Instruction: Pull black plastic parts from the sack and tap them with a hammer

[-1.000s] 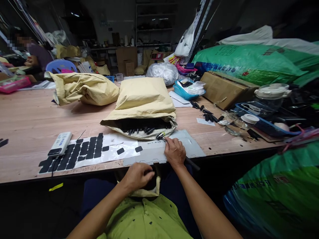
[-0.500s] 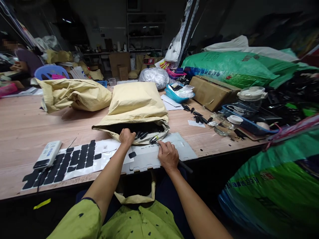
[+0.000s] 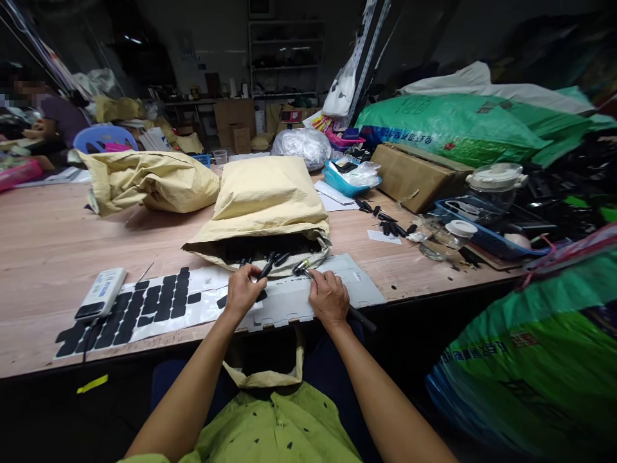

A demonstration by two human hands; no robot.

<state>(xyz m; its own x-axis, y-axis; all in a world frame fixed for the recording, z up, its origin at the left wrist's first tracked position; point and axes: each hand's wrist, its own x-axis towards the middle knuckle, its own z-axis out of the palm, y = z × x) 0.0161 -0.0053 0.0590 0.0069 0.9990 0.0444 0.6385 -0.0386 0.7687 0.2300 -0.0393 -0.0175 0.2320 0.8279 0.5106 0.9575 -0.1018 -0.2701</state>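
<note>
My left hand (image 3: 241, 289) is closed on a small, elongated black piece (image 3: 267, 268), in front of the mouth of a yellow paper sack (image 3: 270, 196). More black pieces (image 3: 281, 258) lie at the sack's opening, and its inside is dark. My right hand (image 3: 330, 296) grips a small hammer (image 3: 301, 267). Its metal head, with a yellowish end, points toward the sack, and the black handle sticks out below the hand. Both hands are above a grey board (image 3: 357, 283) at the table's front edge. Dark flat patches lie beside my left hand, partly hidden by it.
A white device (image 3: 102, 292) and a sheet of black stickers (image 3: 166, 296) lie to the left. Another yellow sack (image 3: 159, 180) stands behind them. Loose black pieces (image 3: 393, 226), a carton (image 3: 417, 177) and a jar (image 3: 460, 233) are right. A person (image 3: 53, 112) sits far left.
My left hand has drawn back from the sack's mouth, and a black piece now shows in its fingers. My right hand keeps the hammer in nearly the same place. The view has shifted slightly.
</note>
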